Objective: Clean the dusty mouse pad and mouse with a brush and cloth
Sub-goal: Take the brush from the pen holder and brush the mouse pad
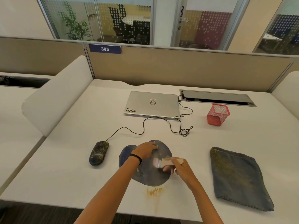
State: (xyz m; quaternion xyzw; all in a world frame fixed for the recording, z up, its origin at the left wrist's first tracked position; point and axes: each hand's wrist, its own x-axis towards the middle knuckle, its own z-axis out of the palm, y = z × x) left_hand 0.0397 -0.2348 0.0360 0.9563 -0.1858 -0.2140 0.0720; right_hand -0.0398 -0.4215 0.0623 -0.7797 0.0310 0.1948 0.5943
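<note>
Brushing step in hand: left hand (146, 150) lies flat, pinning mouse pad (145, 173) at desk centre, right hand (179, 167) clenched on brush (161, 162); dusty mouse (98, 153) and cloth (239, 177) apparently next.

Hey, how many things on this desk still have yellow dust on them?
3: the mouse left of the pad, the mouse pad under both hands, and the folded cloth at right.

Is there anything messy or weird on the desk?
Yes. Yellow dust is smeared on the desk just in front of the mouse pad, and more speckles the mouse and folded cloth.
</note>
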